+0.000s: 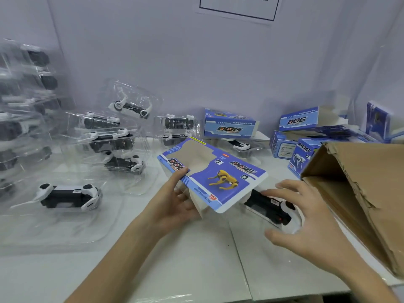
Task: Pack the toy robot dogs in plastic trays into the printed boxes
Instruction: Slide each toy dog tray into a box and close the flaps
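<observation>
My left hand (175, 197) grips the near left edge of a blue printed box (218, 176), held tilted above the white table with its flaps loose. Its top shows a yellow dog picture and "DOG" lettering. A black and white toy robot dog in a clear plastic tray (273, 207) lies partly under the box's right end. My right hand (306, 219) curls over that tray, fingers on its far side and thumb at its near edge. Another trayed dog (67, 195) lies flat at the left.
Several trayed dogs are piled at the left and back (113, 136). Printed boxes stand along the back wall (229, 125) and at the right (301, 121). A large brown carton (360, 193) lies open on its side at the right. The table's front edge (284, 297) is near.
</observation>
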